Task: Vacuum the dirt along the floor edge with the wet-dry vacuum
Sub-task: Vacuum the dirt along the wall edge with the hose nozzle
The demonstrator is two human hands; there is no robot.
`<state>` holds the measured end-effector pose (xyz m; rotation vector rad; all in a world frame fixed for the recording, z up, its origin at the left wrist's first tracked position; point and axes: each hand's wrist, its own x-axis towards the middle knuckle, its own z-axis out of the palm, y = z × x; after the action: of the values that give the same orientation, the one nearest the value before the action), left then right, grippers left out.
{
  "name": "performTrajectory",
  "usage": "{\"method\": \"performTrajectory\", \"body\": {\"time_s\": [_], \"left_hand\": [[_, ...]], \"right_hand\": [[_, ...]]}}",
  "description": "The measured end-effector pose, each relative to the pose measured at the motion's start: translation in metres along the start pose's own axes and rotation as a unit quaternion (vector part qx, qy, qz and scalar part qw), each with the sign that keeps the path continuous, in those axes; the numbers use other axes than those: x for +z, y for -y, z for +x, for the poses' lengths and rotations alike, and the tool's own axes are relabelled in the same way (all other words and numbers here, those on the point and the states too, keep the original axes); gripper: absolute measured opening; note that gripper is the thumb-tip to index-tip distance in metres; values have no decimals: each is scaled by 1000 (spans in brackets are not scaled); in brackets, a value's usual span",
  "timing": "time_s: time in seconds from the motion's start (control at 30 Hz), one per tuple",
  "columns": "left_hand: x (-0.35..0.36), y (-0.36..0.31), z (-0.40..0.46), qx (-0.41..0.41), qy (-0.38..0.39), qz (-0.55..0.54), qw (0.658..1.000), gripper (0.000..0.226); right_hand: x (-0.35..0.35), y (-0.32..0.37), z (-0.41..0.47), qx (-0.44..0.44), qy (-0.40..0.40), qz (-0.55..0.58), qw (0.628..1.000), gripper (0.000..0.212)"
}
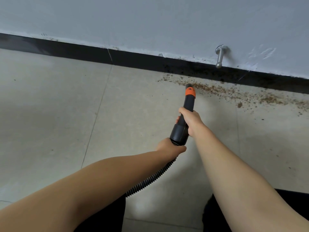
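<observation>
Pale tiled floor (50, 106) w/ black baseboard (75, 51) running along grey wall (150, 17), far beyond the fingers. Left hand (168, 147) wrapped round rear end of black vacuum nozzle (182, 124), right where ribbed hose (150, 180) joins; fingers curled under, closed on the hose cuff, tips hidden. Hose trails back & down-left from that grip toward dark trousers (107, 215). Right hand (190, 121) just ahead of left, fingers (178, 120) clamped round nozzle mid-body, thumb on top. Orange collar (190, 91) beyond right fingers; nozzle tip at left end of brown dirt (234, 94) strip. Dirt spreads right of both hands, beside baseboard. Metal door stop (220, 56) on wall above dirt, up-right of fingers.
</observation>
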<state>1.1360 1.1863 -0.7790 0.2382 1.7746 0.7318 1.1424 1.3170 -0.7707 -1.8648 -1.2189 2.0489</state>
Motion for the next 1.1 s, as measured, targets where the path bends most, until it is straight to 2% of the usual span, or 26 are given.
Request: {"method": "performTrajectory", "body": {"time_s": [0.13,0.33,0.43,0.57,0.8,1.1], "left_hand": [[-2,-7,3,7,-14,-28,999,32],[-23,13,0,-18,-73,-87,993,26],[-41,19,3,-20,-99,-90,991,29],[-47,11,9,-5,-90,-53,995,28],[-3,-15,22,8,-12,7,1000,36],[13,-33,33,11,-27,-29,999,28]], "right_hand": [[6,13,4,-5,19,-9,1000,11],[56,7,-1,-7,108,-71,992,10],[76,6,-2,-11,123,-56,991,11],[70,11,3,-18,92,-9,996,12],[1,18,18,-10,-7,18,1000,11],[-7,36,35,-10,26,-13,1000,12]]}}
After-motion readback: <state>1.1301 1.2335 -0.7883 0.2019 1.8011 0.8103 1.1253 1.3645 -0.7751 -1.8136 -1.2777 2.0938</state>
